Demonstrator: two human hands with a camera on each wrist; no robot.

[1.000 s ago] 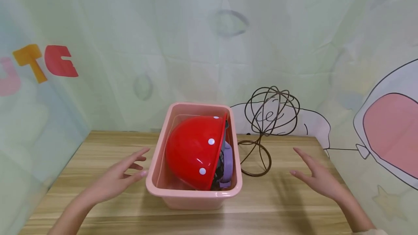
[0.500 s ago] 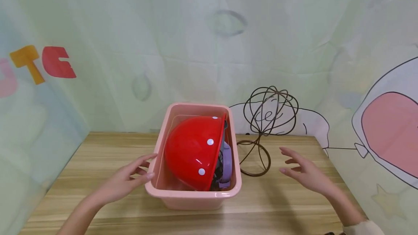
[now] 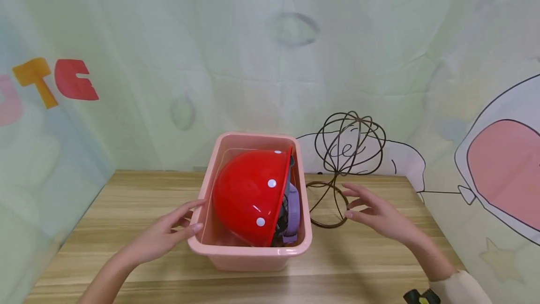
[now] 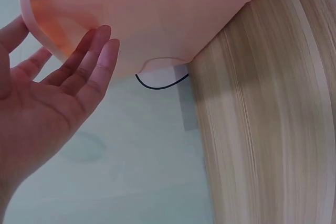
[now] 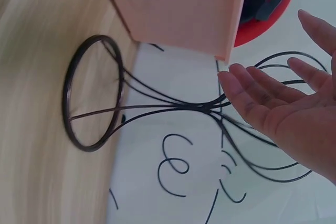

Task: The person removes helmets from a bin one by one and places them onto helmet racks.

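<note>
A red hard hat (image 3: 249,196) with white dots lies on its side in a pink plastic bin (image 3: 259,262), its opening facing right. Inside that opening show a purple band (image 3: 294,212) and dark straps. My left hand (image 3: 162,236) is at the bin's left rim, thumb and index fingertips on the edge; in the left wrist view its other fingers lie loosely along the outer wall. My right hand (image 3: 379,212) hovers right of the bin with fingers relaxed and nothing held. Its fingertips overlap the ring base of a brown wire hat stand (image 3: 336,172) in the head view.
The wood-grain table (image 3: 139,191) runs back to a pale green printed curtain (image 3: 236,50), which also hangs at both sides. The wire stand rises near the back edge, just right of the bin. A dark object (image 3: 422,297) shows by the right sleeve.
My left hand has moved right from beside the bin onto its rim. My right hand has come left toward the bin and wire stand. The bin and hard hat have stayed put.
</note>
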